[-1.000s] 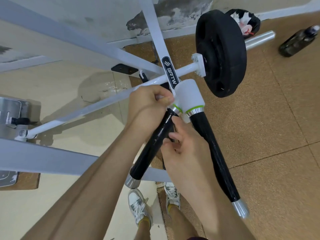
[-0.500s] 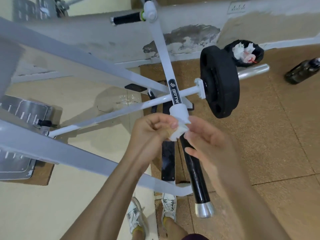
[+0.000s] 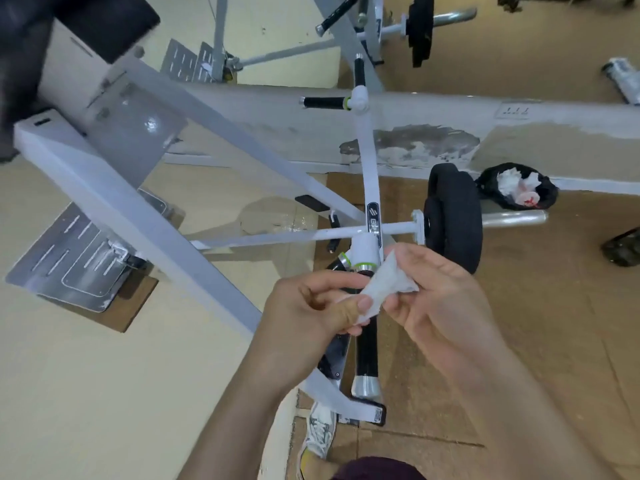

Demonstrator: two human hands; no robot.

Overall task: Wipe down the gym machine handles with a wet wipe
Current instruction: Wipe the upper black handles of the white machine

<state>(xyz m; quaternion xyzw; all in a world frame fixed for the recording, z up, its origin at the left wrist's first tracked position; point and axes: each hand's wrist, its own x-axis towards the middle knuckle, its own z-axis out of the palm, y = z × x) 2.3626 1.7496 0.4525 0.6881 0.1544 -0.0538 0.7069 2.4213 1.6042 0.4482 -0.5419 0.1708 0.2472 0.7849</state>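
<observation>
Left hand (image 3: pixel 311 308) is pinching the lower end of the wipe (image 3: pixel 384 287) between thumb and curled fingers; right hand (image 3: pixel 441 299) is gripping the upper end, fingers bent round it. The wipe, white and crumpled, is stretching between the two hands, in front of the top of the near handle (image 3: pixel 367 351) and just below the white joint (image 3: pixel 365 249) with its green rings; whether it is touching the near handle cannot be told. The near handle, black with a silver end cap, is pointing down toward the person. A short handle (image 3: pixel 341 263), also black, is sticking out of the same joint to the left, mostly hidden behind the left hand. A far handle (image 3: pixel 323 102), black, is projecting sideways from the upper end of the white arm (image 3: pixel 369 174). A black plate (image 3: pixel 453 220) is sitting on a chrome bar right of the joint. A black bag (image 3: pixel 516 185) holding crumpled white tissues is lying on the floor (image 3: pixel 536 323) just beside the plate, against the wall. A grey footplate (image 3: pixel 79 258) is lying at left beneath the frame. One white shoe (image 3: pixel 320 431) is showing near the bottom edge.
</observation>
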